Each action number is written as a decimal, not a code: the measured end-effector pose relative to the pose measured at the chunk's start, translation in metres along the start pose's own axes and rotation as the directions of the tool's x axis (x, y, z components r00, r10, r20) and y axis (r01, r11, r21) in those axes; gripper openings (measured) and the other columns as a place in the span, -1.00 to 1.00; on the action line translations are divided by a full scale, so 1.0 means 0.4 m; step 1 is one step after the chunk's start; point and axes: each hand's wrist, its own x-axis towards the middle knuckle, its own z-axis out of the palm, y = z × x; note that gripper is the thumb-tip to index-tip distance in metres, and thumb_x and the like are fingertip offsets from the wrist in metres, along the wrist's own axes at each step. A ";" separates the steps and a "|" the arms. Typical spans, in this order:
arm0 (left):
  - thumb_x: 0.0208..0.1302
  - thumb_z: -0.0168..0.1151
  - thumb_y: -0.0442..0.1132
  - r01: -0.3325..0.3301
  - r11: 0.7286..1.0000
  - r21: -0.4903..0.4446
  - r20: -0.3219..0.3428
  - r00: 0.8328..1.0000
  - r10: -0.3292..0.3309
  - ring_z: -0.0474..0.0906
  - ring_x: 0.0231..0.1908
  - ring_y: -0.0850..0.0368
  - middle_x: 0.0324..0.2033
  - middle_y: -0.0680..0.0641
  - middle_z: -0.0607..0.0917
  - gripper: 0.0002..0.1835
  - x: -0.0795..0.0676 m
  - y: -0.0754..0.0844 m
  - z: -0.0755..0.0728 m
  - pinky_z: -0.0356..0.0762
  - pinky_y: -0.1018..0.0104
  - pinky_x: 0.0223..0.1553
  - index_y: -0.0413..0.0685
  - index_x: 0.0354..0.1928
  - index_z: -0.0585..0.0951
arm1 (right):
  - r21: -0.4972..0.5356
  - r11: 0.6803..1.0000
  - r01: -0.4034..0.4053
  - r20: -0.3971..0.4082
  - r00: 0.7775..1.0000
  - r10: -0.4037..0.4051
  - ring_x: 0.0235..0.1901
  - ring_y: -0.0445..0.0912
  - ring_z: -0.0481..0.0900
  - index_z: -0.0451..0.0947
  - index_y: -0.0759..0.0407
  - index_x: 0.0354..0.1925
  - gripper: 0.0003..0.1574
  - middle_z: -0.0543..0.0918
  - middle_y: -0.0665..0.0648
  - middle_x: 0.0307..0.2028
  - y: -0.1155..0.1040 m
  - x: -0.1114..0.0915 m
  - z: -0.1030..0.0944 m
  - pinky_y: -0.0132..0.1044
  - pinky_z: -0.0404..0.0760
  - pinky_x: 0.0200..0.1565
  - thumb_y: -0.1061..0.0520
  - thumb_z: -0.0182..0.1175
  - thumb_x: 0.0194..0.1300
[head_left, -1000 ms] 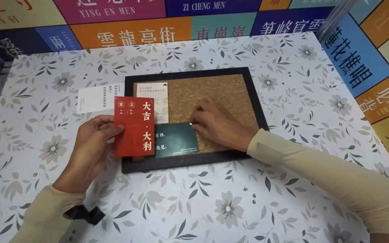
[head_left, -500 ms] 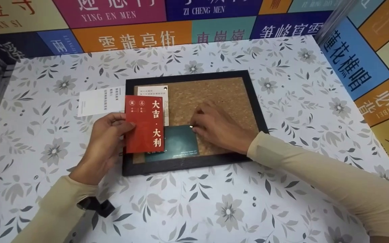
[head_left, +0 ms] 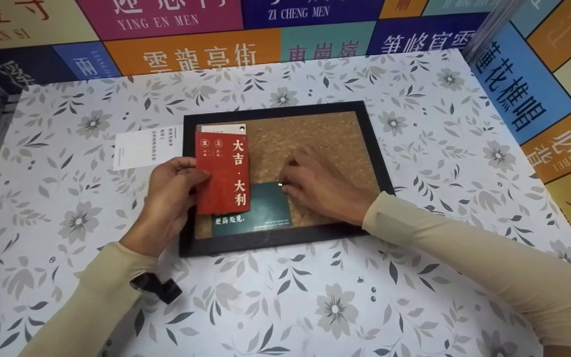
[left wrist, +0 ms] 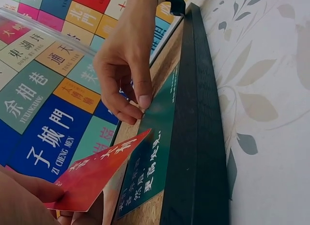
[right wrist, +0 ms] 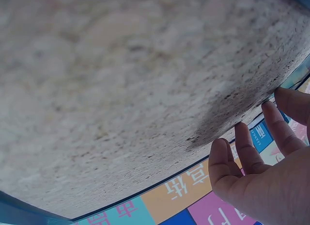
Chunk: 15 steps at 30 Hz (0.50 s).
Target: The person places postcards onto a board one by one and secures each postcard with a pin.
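My left hand (head_left: 169, 198) pinches a red card (head_left: 223, 173) with pale lettering by its left edge, thumb on top. In the left wrist view the red card (left wrist: 99, 171) is tilted up over the board. A dark green card (head_left: 270, 206) lies on the cork board (head_left: 310, 129), partly covered by the red one. At its upper right corner my right hand (head_left: 315, 183) pinches a small shiny pushpin (head_left: 280, 184), mostly hidden by the fingertips. In the right wrist view the right hand's fingers (right wrist: 249, 152) are bent, with tips at the cork.
A black frame (head_left: 285, 240) surrounds the cork. Behind the red card, a white card (head_left: 221, 129) shows its top strip, with a dark pin at the corner. Another white card (head_left: 142, 148) lies left of the frame on the floral tablecloth (head_left: 265, 307). Colourful lettered panels (head_left: 191, 54) stand behind.
My left hand has carried the red card rightward and slightly up, further over the white and green cards. The right hand has stayed at the green card's corner.
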 end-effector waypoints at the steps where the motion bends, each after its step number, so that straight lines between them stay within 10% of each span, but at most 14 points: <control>1: 0.47 0.22 -0.51 -0.003 1.000 0.002 0.000 1.000 0.003 0.68 -0.15 0.05 -0.09 -0.13 0.62 -0.77 0.003 0.001 0.003 0.77 0.20 -0.11 -0.26 0.08 0.49 | 0.000 1.000 0.003 -0.003 1.000 -0.003 0.15 0.04 0.45 0.81 0.13 -0.01 -0.85 0.65 0.10 0.07 0.000 0.000 0.000 -0.07 0.52 0.20 0.12 0.37 0.57; 15: 0.51 0.16 -0.51 -0.009 1.000 0.007 -0.009 1.000 0.009 0.69 -0.16 0.05 -0.06 -0.20 0.65 -0.77 0.034 0.004 0.036 0.78 0.19 -0.07 -0.26 0.12 0.48 | 0.005 1.000 0.009 0.005 1.000 -0.009 0.12 0.06 0.47 0.81 0.14 -0.01 -0.85 0.64 0.13 0.08 0.004 0.002 0.000 -0.04 0.52 0.17 0.12 0.36 0.59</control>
